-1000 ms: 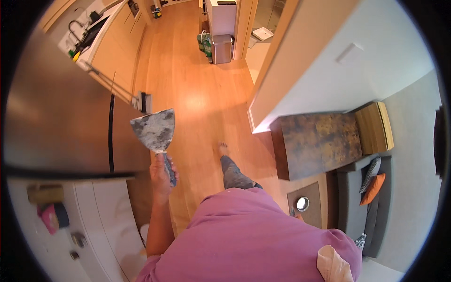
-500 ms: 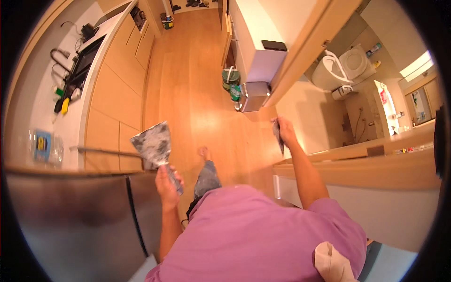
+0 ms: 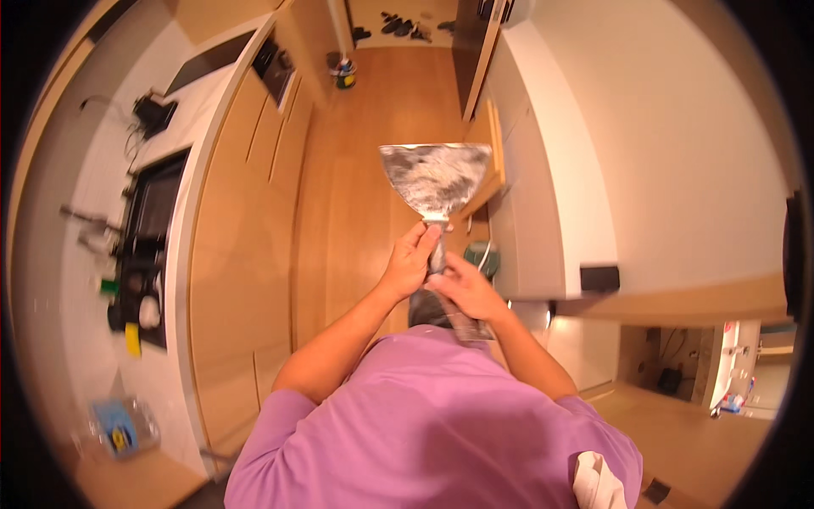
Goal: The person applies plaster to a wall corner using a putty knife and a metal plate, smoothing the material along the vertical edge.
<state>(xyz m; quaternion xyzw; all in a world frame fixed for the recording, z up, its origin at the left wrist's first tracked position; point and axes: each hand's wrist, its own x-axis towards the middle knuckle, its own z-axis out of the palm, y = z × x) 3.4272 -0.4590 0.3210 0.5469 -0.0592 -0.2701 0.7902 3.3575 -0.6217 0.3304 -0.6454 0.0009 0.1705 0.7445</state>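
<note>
In front of my chest, my left hand (image 3: 405,270) is closed round the handle of a wide putty knife (image 3: 437,174). Its flared metal blade, smeared with pale and dark residue, points away from me. Right beside it, my right hand (image 3: 468,290) is closed on a second scraper (image 3: 462,321), whose flat blade slants back toward my shirt. The fingers of my right hand come close to the first knife's handle; whether they touch it I cannot tell. Motion blurs the second scraper, and my hand hides its handle.
A counter (image 3: 197,140) with a dark sink (image 3: 153,212) and a plastic bottle pack (image 3: 123,426) runs along the left. On the right a white ledge (image 3: 585,216) carries a black phone (image 3: 600,277). A green bucket (image 3: 482,259) stands on the floor below it. Shoes (image 3: 397,25) lie at the far end.
Both hands have come together in front of my body from wide apart, each still holding its scraper. My view has turned right, away from the bathroom and more along the corridor.
</note>
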